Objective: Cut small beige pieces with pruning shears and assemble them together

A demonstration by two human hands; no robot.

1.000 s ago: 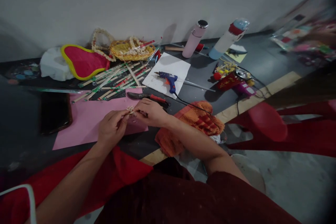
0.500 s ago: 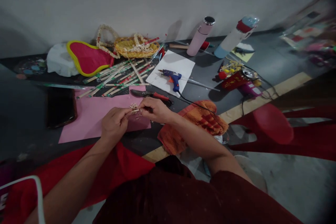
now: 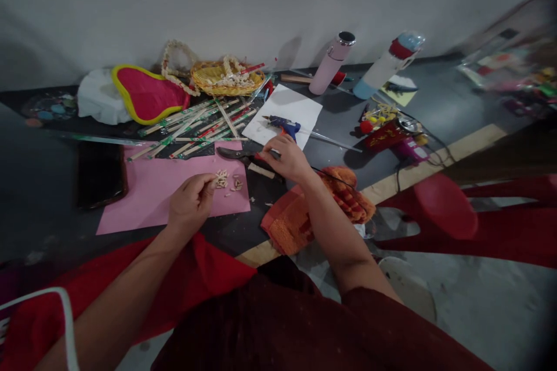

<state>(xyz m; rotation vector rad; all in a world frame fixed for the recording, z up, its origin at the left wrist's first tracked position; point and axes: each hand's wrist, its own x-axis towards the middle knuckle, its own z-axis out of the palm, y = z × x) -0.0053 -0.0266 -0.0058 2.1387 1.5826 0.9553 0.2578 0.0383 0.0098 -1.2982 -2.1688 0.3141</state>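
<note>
Looks like a small craft workshop to me: on the dark surface (image 3: pixel 439 84), a glue gun (image 3: pixel 290 126) at twelve o'clock, cutting shears (image 3: pixel 230 153) at nine, pale sticks (image 3: pixel 191 127) at ten, a wicker basket (image 3: pixel 226 91) at eleven; grey floor (image 3: pixel 500 301) at four.

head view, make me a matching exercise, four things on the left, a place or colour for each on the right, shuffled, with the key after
1. glue gun
2. towel
3. right hand
4. small pale pieces near the left hand

A. on the pink paper
B. at the handles of the pruning shears
C. mostly orange
D. on the white sheet

Pairs: 1-D, 2-C, 3-B, 4-A
</note>
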